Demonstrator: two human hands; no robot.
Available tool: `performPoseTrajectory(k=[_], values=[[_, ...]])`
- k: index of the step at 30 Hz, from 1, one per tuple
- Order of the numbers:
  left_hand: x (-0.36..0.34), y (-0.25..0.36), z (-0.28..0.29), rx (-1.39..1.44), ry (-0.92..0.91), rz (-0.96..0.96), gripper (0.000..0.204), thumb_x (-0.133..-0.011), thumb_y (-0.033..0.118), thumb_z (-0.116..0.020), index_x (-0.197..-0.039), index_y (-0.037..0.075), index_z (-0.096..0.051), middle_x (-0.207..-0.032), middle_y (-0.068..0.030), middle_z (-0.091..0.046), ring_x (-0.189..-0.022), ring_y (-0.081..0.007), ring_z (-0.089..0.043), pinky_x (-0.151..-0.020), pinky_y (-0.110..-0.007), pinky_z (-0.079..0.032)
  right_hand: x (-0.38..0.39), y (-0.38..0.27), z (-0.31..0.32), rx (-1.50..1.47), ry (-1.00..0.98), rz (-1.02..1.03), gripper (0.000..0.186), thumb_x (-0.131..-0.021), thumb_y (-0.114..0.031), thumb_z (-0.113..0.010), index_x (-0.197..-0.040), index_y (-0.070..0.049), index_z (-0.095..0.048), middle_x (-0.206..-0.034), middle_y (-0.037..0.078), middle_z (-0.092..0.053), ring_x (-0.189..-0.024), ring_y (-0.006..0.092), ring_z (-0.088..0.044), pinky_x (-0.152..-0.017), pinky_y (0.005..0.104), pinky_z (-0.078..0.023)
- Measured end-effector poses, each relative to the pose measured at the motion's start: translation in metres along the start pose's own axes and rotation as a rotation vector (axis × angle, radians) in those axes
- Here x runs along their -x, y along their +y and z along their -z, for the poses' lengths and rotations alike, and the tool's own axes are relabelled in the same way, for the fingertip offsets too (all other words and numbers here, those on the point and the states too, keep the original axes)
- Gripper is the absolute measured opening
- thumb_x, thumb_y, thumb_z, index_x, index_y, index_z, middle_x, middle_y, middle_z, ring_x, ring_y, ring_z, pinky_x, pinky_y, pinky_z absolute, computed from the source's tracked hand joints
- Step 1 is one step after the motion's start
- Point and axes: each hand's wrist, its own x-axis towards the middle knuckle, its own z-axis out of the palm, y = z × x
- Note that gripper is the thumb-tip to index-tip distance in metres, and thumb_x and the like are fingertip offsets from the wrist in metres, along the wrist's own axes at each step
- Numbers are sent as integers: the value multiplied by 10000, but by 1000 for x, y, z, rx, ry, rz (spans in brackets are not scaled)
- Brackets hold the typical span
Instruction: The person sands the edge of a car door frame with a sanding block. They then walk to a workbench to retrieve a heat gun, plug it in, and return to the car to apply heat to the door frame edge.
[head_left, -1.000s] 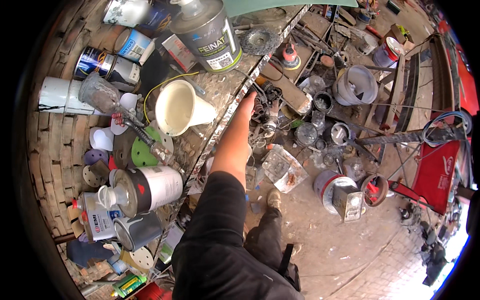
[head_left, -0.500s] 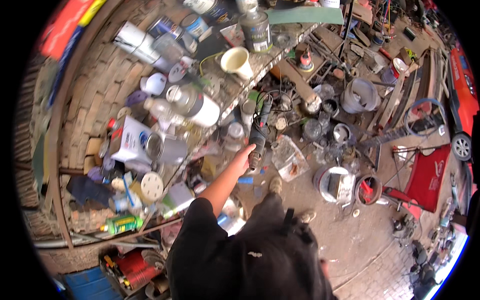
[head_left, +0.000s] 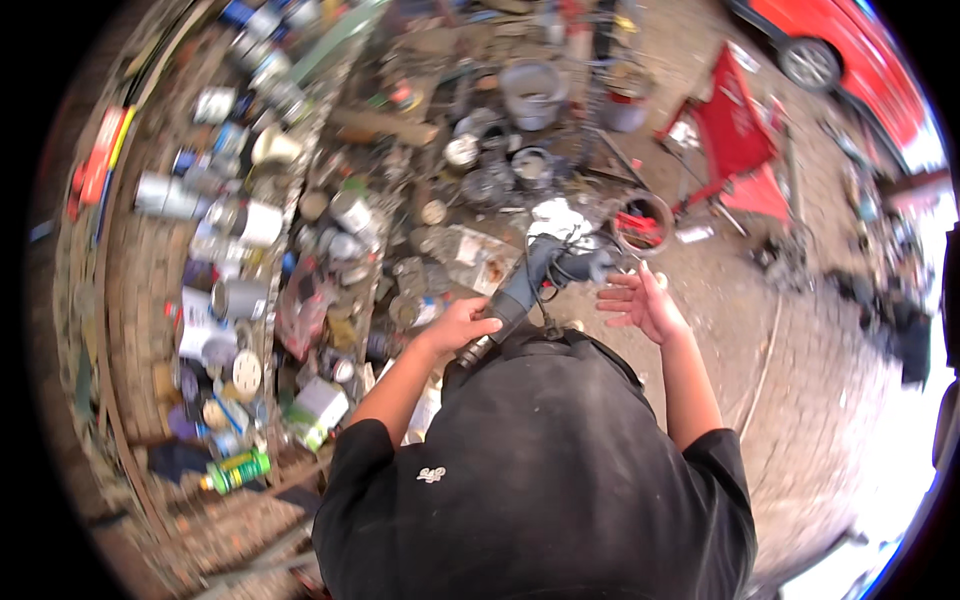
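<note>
My left hand [head_left: 460,327] is wrapped round the barrel of a dark blue-grey heat gun [head_left: 522,288], close to its metal nozzle [head_left: 477,350]. The tool slants across in front of my waist, nozzle down to the left, handle up to the right. A dark cord [head_left: 575,262] loops loosely about the handle. My right hand [head_left: 645,303] is raised just right of the handle, palm up and fingers spread, with nothing in it. A small gap shows between its fingertips and the handle.
Left stands a cluttered bench with cans, bottles, a cream cup [head_left: 276,147] and a green bottle [head_left: 238,470]. Ahead on the floor are a grey bucket [head_left: 533,95], jars and a round tub [head_left: 660,212] holding something red. A red folding chair [head_left: 725,150] and red car [head_left: 850,50] lie beyond.
My view has swung to the right. My left hand has brought the heat gun from beside the bench in toward my waist, and my right hand has come up open beside it.
</note>
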Motion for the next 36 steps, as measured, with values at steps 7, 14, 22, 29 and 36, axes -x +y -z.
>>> performPoseTrajectory(k=[7, 14, 22, 29, 36], values=[[-101, 154, -169, -1025, -432, -321, 725, -719, 234, -736, -1372, 29, -499, -1074, -193, -655, -981, -281, -634, -894, -352, -476, 163, 45, 72, -521, -302, 221, 968, -865, -782, -384, -1395, 27, -415, -1238, 304, -569, -1071, 402, -635, -826, 485, -568], [-189, 186, -367, -1364, -856, -926, 667, -668, 167, -710, -1304, 41, -554, -967, -162, -616, -887, -326, -587, -817, -414, -482, 244, 119, 99, -648, 179, 554, 662, -832, -420, -732, -1330, -62, -485, -1145, 182, -643, -931, 245, -678, -746, 375, -575], [-266, 121, -561, -1307, -893, -1368, 623, -680, 112, -679, -1270, -21, -529, -1092, -152, -605, -1046, -358, -565, -937, -464, -417, 304, 138, 195, -1003, 752, 583, 447, -783, -304, -753, -1116, -57, -589, -881, 70, -633, -690, 158, -624, -563, 322, -553], [-285, 67, -713, -916, -1578, -599, 350, -796, 152, -664, -1123, 44, -597, -851, -125, -644, -757, -296, -655, -678, -408, -515, 397, 134, 248, -1095, 1124, 757, 397, -773, -258, -721, -1091, -60, -591, -895, 65, -648, -689, 158, -630, -596, 314, -540], [-278, 34, -897, -1094, -2199, -315, 619, -847, 182, -624, -1419, 84, -408, -856, -139, -671, -766, -310, -668, -700, -417, -531, 485, 161, 275, -1296, 1381, 1098, 433, -757, -213, -733, -1115, -29, -572, -921, 89, -635, -733, 185, -647, -686, 365, -573]])
